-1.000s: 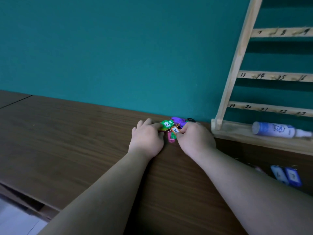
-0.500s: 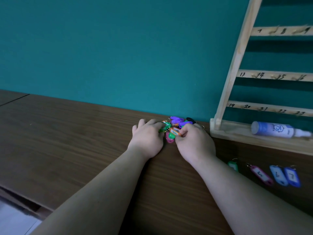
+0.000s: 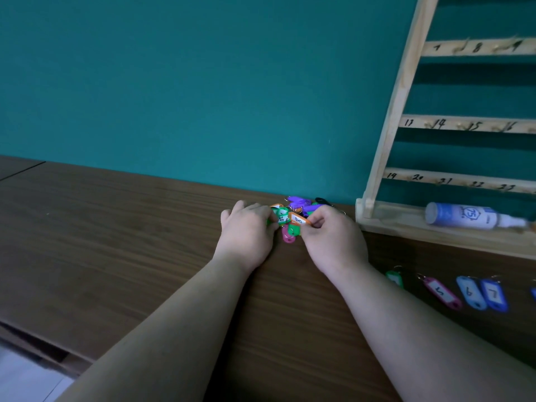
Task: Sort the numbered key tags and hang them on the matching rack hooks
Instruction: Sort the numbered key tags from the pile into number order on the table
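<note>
Both your hands are at the pile of key tags (image 3: 293,211), which lies on the wooden surface (image 3: 116,242) just left of the rack (image 3: 406,82), close to the teal wall. Your right hand (image 3: 333,242) pinches an orange tag (image 3: 298,219) marked 8 between thumb and forefinger at the front of the pile. Your left hand (image 3: 246,232) has its fingers curled onto a green tag (image 3: 281,217) marked 20, touching the orange one. A pink tag (image 3: 288,235) lies flat between your hands, and purple tags (image 3: 298,202) sit at the back of the pile.

In front of the rack, a row of tags lies on the surface: a green one (image 3: 394,279), a pink 5 (image 3: 441,291), a blue 6 (image 3: 470,292) and a blue 7 (image 3: 493,295). A spray bottle (image 3: 464,216) lies on its side on the rack's base ledge.
</note>
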